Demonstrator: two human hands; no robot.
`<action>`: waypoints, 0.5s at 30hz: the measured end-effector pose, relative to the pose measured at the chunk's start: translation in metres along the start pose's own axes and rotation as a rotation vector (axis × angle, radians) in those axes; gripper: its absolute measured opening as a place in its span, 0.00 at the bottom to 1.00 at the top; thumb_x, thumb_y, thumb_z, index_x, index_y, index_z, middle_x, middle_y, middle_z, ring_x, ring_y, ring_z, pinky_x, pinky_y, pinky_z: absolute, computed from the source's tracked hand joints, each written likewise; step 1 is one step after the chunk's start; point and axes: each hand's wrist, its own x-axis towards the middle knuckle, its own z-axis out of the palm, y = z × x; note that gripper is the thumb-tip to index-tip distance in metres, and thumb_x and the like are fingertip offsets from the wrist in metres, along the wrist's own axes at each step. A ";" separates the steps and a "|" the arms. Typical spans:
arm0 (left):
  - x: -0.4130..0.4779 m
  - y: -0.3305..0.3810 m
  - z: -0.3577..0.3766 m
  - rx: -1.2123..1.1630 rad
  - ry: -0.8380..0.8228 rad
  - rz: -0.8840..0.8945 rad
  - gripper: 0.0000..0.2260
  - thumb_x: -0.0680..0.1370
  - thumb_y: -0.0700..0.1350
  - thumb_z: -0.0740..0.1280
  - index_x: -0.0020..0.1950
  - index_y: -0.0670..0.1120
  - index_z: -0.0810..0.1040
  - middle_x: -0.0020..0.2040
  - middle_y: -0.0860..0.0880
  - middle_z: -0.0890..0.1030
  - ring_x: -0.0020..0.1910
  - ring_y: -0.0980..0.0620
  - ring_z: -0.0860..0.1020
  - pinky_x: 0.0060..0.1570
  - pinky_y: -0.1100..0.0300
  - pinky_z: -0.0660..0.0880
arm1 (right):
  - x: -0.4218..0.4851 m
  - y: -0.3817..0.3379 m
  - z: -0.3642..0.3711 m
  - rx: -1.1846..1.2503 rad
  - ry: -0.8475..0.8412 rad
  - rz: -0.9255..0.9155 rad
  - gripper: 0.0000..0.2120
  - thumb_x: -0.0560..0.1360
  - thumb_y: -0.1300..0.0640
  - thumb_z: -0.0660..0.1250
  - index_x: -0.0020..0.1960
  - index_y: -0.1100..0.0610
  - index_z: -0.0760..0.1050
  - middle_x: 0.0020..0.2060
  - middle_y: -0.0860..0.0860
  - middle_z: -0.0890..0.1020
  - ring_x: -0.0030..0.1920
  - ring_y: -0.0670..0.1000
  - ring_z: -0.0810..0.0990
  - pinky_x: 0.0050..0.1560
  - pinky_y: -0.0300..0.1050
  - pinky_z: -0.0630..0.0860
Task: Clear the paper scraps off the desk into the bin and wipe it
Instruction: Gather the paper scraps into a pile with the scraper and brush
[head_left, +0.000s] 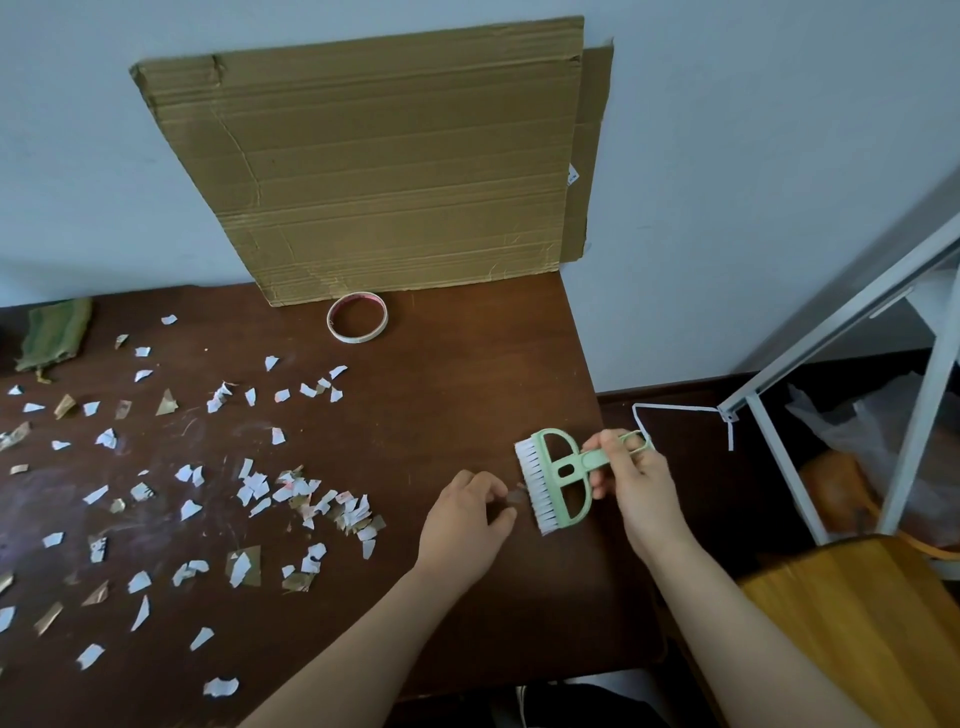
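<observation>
Several white and brown paper scraps (306, 499) lie scattered over the left and middle of the dark wooden desk (441, 389). My right hand (636, 480) grips the handle of a light green hand brush (558, 480) with white bristles facing left, near the desk's right edge. My left hand (465, 517) rests on the desk just left of the bristles, fingers curled, pinching a small brownish scrap (517, 496) against them. No bin is plainly in view.
A sheet of cardboard (395, 166) leans on the wall behind the desk, with a tape roll (357, 317) in front of it. A green cloth (54, 332) lies at the far left. A white metal rack (841, 395) with plastic bags and a wooden chair (852, 623) stand to the right.
</observation>
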 end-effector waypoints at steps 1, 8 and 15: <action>0.002 0.002 0.000 0.005 0.003 0.001 0.08 0.75 0.52 0.66 0.53 0.56 0.74 0.48 0.59 0.70 0.47 0.61 0.71 0.39 0.72 0.64 | 0.001 -0.003 -0.004 0.021 0.031 -0.011 0.15 0.80 0.56 0.57 0.40 0.58 0.78 0.25 0.49 0.76 0.27 0.46 0.73 0.33 0.39 0.72; 0.016 0.017 0.007 0.102 0.065 -0.025 0.12 0.73 0.60 0.65 0.48 0.53 0.75 0.43 0.58 0.71 0.43 0.59 0.72 0.36 0.67 0.66 | 0.003 -0.002 -0.013 0.009 0.087 -0.040 0.15 0.80 0.56 0.58 0.39 0.57 0.78 0.25 0.49 0.76 0.27 0.46 0.74 0.32 0.38 0.72; 0.029 0.026 0.012 0.194 0.091 -0.038 0.06 0.73 0.53 0.65 0.41 0.51 0.76 0.41 0.56 0.72 0.41 0.58 0.71 0.31 0.66 0.62 | 0.004 0.005 -0.015 -0.001 0.092 -0.036 0.14 0.80 0.56 0.58 0.40 0.57 0.78 0.25 0.49 0.77 0.27 0.45 0.74 0.31 0.36 0.73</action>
